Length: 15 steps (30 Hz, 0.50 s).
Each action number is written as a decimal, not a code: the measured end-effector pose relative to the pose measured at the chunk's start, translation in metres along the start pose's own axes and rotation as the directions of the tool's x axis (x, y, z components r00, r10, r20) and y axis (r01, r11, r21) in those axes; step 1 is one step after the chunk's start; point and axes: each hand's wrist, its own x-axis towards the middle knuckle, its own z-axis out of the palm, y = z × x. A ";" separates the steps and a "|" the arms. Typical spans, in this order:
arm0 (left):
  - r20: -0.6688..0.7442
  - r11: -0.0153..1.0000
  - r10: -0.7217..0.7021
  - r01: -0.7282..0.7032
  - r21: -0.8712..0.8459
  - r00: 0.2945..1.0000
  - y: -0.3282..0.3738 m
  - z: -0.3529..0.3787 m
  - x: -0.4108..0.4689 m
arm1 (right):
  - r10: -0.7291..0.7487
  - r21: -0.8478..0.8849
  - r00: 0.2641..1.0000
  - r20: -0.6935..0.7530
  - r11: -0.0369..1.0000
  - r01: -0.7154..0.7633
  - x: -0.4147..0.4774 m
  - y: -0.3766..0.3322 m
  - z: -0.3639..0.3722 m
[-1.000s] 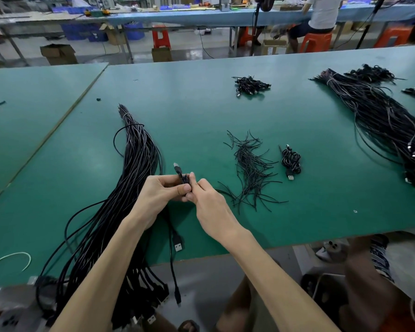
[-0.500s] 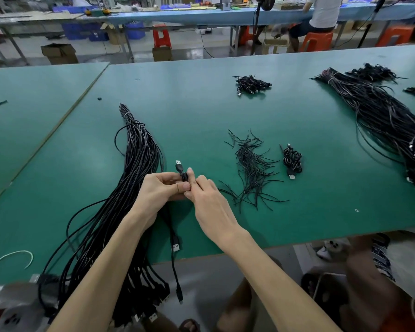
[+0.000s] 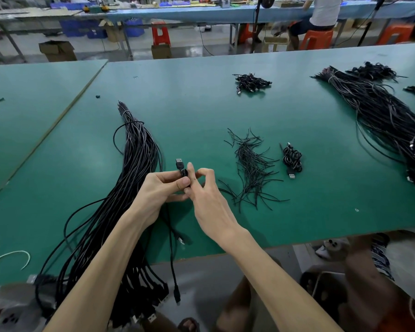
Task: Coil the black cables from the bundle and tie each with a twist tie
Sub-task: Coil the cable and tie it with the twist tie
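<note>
A long bundle of black cables [image 3: 134,168] lies on the green table [image 3: 201,111], its plug ends hanging over the front edge. My left hand [image 3: 163,188] pinches one black cable [image 3: 181,167] just below its USB plug, which points up. My right hand [image 3: 201,190] touches the same cable from the right, fingers curled at it. The rest of that cable drops from my hands over the table edge. A loose pile of black twist ties [image 3: 252,168] lies right of my hands. One coiled, tied cable [image 3: 292,160] rests beside the ties.
A small heap of coiled cables [image 3: 252,82] sits farther back. Another large cable bundle [image 3: 381,121] spreads across the right side. A white tie [image 3: 10,257] lies near the left front edge. A person sits at a far bench.
My hands stay together at the cable. The loose lower plug has slid up the table edge as cable is drawn in, and my right fingers have shifted around the cable.
</note>
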 end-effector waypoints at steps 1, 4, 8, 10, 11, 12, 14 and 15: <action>-0.003 1.000 0.005 -0.005 -0.006 1.000 0.000 0.001 0.000 | 0.002 0.003 1.000 -0.003 1.000 -0.002 0.000 0.000 0.000; -0.018 1.000 0.017 -0.017 -0.011 1.000 -0.001 0.004 0.000 | -0.009 0.013 1.000 -0.018 1.000 0.009 0.001 -0.001 0.001; -0.035 0.999 0.038 -0.038 0.021 0.999 -0.002 0.006 -0.001 | -0.031 0.016 1.000 -0.002 0.999 0.031 0.004 -0.001 0.001; -0.051 0.999 0.050 -0.050 0.010 0.997 -0.001 0.007 -0.001 | -0.038 0.032 0.999 0.017 0.999 0.037 0.004 -0.001 0.000; -0.057 0.998 0.057 -0.057 0.000 0.997 -0.001 0.008 -0.001 | -0.040 0.043 0.999 0.023 0.998 0.039 0.004 -0.002 -0.001; -0.063 0.998 0.064 -0.064 -0.008 0.996 -0.001 0.009 -0.001 | -0.042 0.057 0.999 0.029 0.998 0.040 0.005 -0.002 -0.001; -0.076 0.997 0.077 -0.078 -0.015 0.994 -0.002 0.010 -0.001 | -0.045 0.100 0.998 0.042 0.994 0.040 0.005 -0.005 -0.003; -0.082 0.996 0.084 -0.085 -0.013 0.993 -0.002 0.011 0.000 | -0.045 0.122 0.998 0.049 0.992 0.038 0.004 -0.006 -0.003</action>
